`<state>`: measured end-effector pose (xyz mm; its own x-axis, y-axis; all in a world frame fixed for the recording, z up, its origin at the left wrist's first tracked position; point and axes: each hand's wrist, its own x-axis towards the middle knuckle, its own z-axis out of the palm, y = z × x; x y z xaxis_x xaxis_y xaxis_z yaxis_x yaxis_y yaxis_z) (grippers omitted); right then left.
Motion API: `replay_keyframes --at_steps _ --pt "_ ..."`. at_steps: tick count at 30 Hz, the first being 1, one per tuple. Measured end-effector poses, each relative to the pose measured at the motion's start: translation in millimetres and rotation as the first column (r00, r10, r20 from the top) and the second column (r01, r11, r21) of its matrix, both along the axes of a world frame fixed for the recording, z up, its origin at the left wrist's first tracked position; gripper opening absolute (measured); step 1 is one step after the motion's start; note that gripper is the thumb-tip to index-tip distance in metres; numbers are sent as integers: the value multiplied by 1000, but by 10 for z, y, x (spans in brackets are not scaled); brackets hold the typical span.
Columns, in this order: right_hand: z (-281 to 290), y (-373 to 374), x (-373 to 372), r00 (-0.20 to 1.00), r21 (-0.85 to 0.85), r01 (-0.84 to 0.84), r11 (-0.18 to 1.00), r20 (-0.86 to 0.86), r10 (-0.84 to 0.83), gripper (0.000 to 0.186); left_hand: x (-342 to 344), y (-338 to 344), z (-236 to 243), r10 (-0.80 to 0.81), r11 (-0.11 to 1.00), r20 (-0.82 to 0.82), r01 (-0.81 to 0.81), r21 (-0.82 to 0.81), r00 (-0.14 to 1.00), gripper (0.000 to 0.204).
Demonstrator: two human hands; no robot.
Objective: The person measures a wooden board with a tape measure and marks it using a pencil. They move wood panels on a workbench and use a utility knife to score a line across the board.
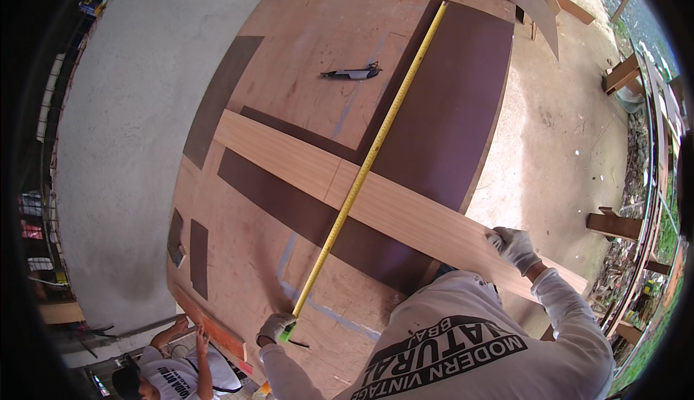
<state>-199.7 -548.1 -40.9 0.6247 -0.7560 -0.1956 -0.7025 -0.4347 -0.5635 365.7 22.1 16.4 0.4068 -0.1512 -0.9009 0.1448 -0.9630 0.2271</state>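
My gloved left hand (275, 328) is closed around a green tape measure (288, 325) at the near left of the work table. Its yellow blade (372, 150) runs far out, slanting to the right, to the top of a dark brown panel (455, 96). It crosses over a long light wood-grain board (405, 212), which has a thin line across it near the blade. My gloved right hand (515, 249) grips the board's far edge towards its right end, fingers curled. Beneath the board lies a dark brown strip (311, 212).
A utility knife (353, 74) lies on the plywood table (311, 31). Brown offcuts (224, 96) rest along its left side. A large grey slab (130, 147) stands at left. A co-worker (170, 375) is at the lower left, hands near a reddish-brown board (213, 328).
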Motion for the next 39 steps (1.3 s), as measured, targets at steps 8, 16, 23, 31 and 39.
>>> replay_keyframes --at_steps 8,16,23,31,39 --pt "180 -32 -133 999 74 26 997 -23 -24 25 33 -270 -87 -139 990 18 139 7 990 25" --pt "293 -71 -71 982 188 -28 982 -180 62 39 -283 -647 394 -532 380 751 903 -201 391 20" --pt "303 -47 -34 979 189 -37 981 -189 73 41 -209 -755 110 -137 860 104 171 -481 985 20" --pt "293 -24 19 992 84 -49 995 -111 58 40 -103 -524 112 -384 780 256 460 -425 887 24" --pt "528 -35 69 987 127 9 992 -161 12 43 -164 -796 137 -249 920 125 275 -278 960 19"
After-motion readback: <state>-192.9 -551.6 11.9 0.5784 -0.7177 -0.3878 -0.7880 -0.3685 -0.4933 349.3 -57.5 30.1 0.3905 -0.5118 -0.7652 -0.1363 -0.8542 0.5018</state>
